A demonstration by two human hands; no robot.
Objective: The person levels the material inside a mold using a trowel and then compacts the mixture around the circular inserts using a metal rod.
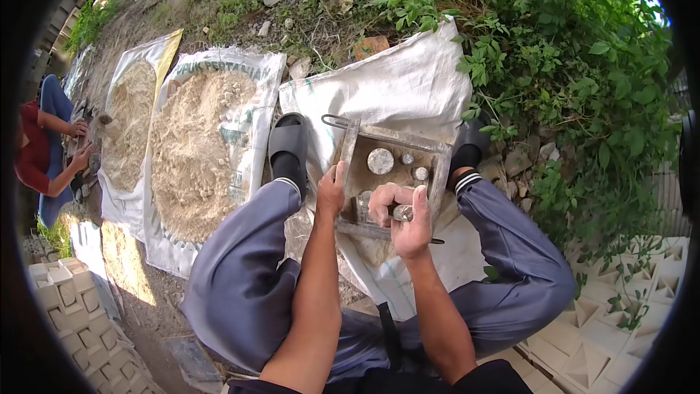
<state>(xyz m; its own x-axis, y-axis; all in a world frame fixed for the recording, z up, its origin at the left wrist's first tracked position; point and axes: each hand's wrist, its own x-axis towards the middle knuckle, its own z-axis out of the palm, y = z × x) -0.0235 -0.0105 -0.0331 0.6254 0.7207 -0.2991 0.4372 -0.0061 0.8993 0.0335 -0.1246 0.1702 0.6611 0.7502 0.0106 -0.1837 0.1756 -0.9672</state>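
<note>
A rectangular grey frame with wire loops at two corners lies on a white sack between my feet. Pale powder lies within it. A wide round disc-topped piece and two smaller round pieces, one upper and one lower, stand inside. My left hand is closed on the frame's left side. Over the frame's lower part, my right hand grips a short grey cylinder, its thumb pointing up. Fingers and palm hide part of that cylinder and the frame's near side.
Two sacks heaped with pale sandy powder lie to the left. Another person sits at the far left, hands near the ground. Green plants crowd the upper right. Pale patterned blocks stand at lower left and lower right.
</note>
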